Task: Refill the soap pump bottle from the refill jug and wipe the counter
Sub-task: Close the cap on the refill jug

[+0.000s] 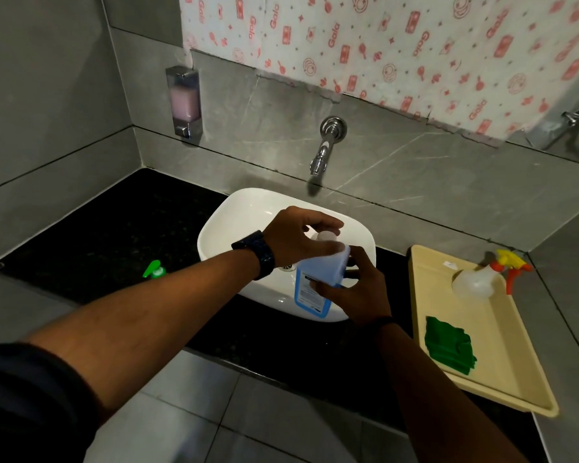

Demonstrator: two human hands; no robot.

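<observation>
Twisting the round white cap [326, 236], pinched in the left hand [298, 240], needs the right hand [358, 292] gripping the blue plastic refill jug [320, 271] firmly upright.

Counter [114, 235] L of basin [234, 208] open bar green pump head [154, 269]; tray [508, 345] fills R side.

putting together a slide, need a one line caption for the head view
At the white sink, the right hand grips a blue bottle while the left hand holds its white cap.
</observation>
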